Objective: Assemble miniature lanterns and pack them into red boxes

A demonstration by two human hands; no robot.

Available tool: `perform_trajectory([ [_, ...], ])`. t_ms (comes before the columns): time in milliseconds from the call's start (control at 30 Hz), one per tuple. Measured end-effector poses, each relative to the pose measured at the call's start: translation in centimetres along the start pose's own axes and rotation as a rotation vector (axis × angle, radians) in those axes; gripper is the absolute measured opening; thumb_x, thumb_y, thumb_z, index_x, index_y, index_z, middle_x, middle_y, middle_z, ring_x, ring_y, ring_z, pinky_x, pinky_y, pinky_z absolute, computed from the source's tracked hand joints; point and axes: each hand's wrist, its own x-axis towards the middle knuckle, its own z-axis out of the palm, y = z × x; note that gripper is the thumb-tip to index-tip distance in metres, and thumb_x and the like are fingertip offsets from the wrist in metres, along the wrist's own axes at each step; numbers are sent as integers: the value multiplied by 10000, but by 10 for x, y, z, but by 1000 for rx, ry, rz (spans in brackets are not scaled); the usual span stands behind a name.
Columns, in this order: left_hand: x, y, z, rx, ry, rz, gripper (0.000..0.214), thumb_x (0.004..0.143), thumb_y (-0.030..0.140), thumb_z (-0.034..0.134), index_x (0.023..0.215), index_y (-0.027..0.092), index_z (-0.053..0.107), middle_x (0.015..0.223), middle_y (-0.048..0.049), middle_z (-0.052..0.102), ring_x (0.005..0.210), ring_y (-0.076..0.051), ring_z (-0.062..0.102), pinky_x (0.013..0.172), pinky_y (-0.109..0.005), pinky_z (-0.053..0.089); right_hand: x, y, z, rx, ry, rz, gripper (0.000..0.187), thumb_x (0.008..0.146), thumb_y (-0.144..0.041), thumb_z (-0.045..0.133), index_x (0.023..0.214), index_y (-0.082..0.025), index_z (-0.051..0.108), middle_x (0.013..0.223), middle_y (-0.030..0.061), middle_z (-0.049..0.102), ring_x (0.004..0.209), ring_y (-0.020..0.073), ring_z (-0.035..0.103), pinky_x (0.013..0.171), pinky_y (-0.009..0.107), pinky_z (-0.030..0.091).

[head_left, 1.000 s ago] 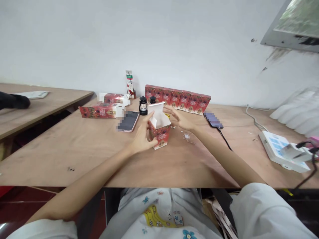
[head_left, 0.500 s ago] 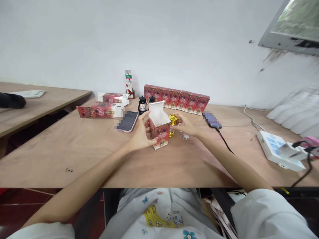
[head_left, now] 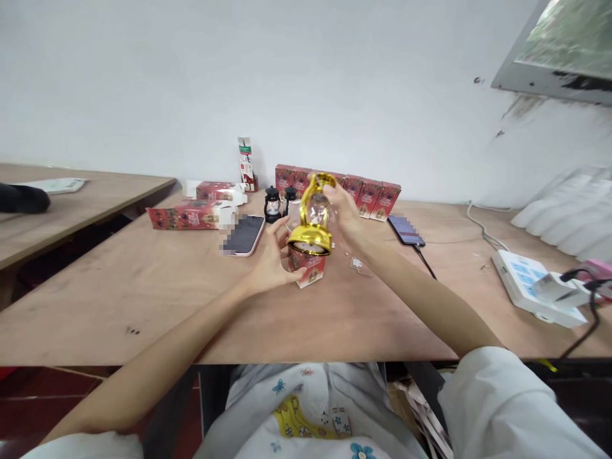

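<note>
My right hand grips a small gold lantern with clear sides, tilted so that its round base shows. The lantern is over the top of a red printed box and hides the box's opening. Around the left side of that box is my left hand, thumb on its front, holding it upright on the table. Two black lanterns stand just behind my left hand.
A row of several red boxes stands along the wall. Two opened red boxes lie at the left, near a phone. Another phone with a cable and a white power strip are on the right.
My right hand has lifted the gold lantern from the table beside the box and brought it up and left over the box. My left hand still holds the box in place.
</note>
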Motion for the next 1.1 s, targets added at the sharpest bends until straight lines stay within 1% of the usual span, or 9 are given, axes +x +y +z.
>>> perform_trajectory([
  [100,1,-2,0,-3,-3,7,974,662,233,758,1396,263,118,1413,-193,347,1267,-344,451,899,-488,529,2,12,4,11,84,-25,439,649,-517,709,921,-251,488,874,-4,619,780,175,634,722,367,552],
  [300,2,-3,1,-32,26,30,977,654,240,765,1372,292,104,1444,-186,309,1302,-348,412,935,-523,494,11,16,-21,-143,268,-134,413,680,-546,699,892,-243,516,885,-11,605,837,148,606,777,329,518],
  [467,2,-4,1,-23,35,40,931,659,242,761,1344,276,131,1427,-192,309,1288,-347,426,920,-499,511,10,16,-20,-69,350,-21,440,660,-575,696,882,-235,525,877,-4,615,816,154,607,742,322,510],
  [600,0,-9,3,-6,38,98,880,653,233,760,1287,281,153,1424,-178,260,1286,-323,423,913,-476,519,12,24,-25,-49,401,90,435,708,-607,618,909,-236,512,895,8,620,814,170,609,734,355,511],
  [700,-1,-10,5,8,43,123,863,653,229,759,1275,287,164,1412,-167,258,1287,-316,417,917,-484,514,8,28,-33,-247,469,-62,418,698,-537,668,933,-239,493,958,16,613,891,180,597,811,358,492],
  [767,-1,-10,5,14,41,126,847,669,231,750,1275,291,163,1404,-160,275,1291,-308,415,926,-492,508,2,25,-34,-452,428,-216,420,698,-488,697,968,-245,486,1012,26,610,948,192,585,869,361,468],
  [867,-1,-8,5,29,25,114,856,674,236,750,1286,285,152,1398,-163,292,1295,-306,412,943,-503,497,-8,16,-27,-752,242,-335,444,736,-454,685,1067,-255,467,1087,49,609,999,218,579,908,376,435],
  [1000,0,-7,3,44,21,117,904,673,231,750,1324,280,123,1416,-180,284,1312,-320,390,943,-503,498,-13,14,-14,-1111,16,-323,493,750,-475,674,1115,-230,450,1054,88,626,989,277,582,893,408,398],
  [1100,1,-7,2,55,14,125,908,692,228,733,1355,278,114,1441,-181,268,1315,-314,390,951,-491,496,-10,19,-10,-1275,-19,-294,485,768,-515,645,1083,-204,448,973,101,634,954,298,578,873,417,372],
])
